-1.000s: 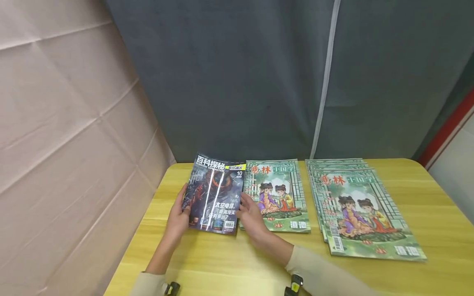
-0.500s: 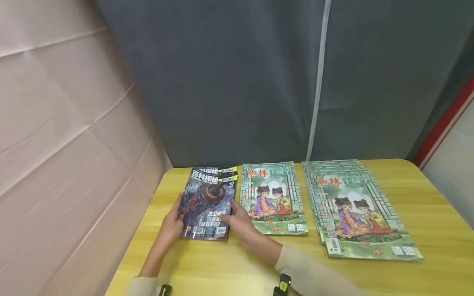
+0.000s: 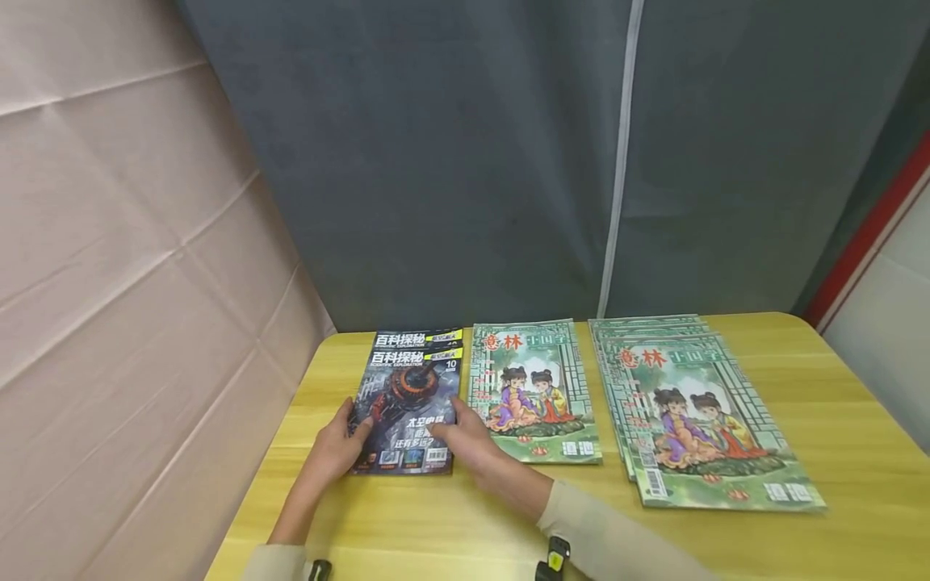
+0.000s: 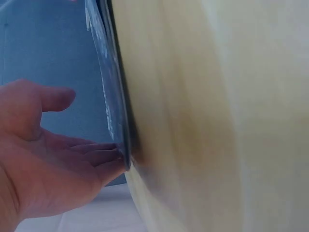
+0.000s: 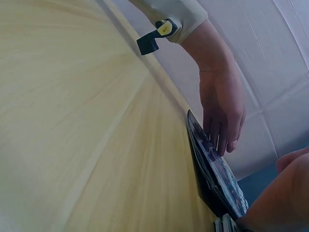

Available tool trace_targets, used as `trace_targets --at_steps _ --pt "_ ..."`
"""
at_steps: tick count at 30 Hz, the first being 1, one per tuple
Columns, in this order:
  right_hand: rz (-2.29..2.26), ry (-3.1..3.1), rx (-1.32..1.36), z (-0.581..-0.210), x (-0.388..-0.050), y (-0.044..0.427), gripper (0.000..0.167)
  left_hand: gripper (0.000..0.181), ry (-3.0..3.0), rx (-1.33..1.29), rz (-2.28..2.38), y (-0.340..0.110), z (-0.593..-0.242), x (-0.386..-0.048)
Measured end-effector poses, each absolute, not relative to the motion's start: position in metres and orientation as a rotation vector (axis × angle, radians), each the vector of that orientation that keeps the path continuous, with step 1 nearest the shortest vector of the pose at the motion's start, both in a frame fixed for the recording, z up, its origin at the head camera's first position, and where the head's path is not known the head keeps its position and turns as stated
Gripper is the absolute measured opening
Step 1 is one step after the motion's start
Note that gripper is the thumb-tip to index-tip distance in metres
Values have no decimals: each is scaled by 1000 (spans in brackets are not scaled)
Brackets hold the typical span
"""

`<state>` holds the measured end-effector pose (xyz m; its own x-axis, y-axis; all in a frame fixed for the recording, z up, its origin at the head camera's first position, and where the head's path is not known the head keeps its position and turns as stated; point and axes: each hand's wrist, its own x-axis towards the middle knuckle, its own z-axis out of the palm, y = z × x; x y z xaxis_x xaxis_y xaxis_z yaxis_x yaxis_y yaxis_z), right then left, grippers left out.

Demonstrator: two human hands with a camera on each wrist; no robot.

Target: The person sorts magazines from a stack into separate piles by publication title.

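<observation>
A dark "Scientific Exploration" magazine (image 3: pixel 410 395) lies at the left of the table, over at least one matching magazine (image 3: pixel 401 340) whose top strip shows behind it. My left hand (image 3: pixel 337 444) is at its left edge; in the left wrist view, that hand (image 4: pixel 53 164) touches the edge with extended fingers, the thumb raised off the cover. At the right edge is my right hand (image 3: pixel 472 440), its thumb over the cover. The right wrist view shows this hand (image 5: pixel 285 193) only in part, its thumb apart from the magazine (image 5: pixel 217 169).
Just right of the dark magazines lies a green magazine (image 3: pixel 534 391). Farther right is a fanned pile of similar green magazines (image 3: pixel 715 424). The yellow wood table (image 3: pixel 465 524) meets a dark grey curtain (image 3: pixel 450 161) behind and pale cloth (image 3: pixel 145 282) at left.
The dark magazine, tilted and raised at first, has come down flat and slightly nearer, uncovering the top strip of the one behind. Both hands moved with it; my left thumb has come away from the cover.
</observation>
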<state>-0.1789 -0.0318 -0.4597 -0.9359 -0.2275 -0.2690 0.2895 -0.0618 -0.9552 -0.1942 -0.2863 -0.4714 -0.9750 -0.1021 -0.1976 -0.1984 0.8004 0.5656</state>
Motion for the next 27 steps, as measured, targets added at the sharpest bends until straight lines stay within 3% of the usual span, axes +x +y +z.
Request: trace_targets --at_steps 8,17,22,27 --pt "-2047 1825 64 -457 -179 -22 89 85 2789 -212 944 -277 -467 -196" --pt "-2007 1971 -91 -454 -179 13 65 81 2848 -11 1093 -243 -450 -194" --pt "-2019 2107 9 -456 -188 44 55 78 2868 136 1149 -220 -442 -197" --pt "-1966 2232 139 -463 -191 82 60 75 2825 224 1194 -196 -442 -196"
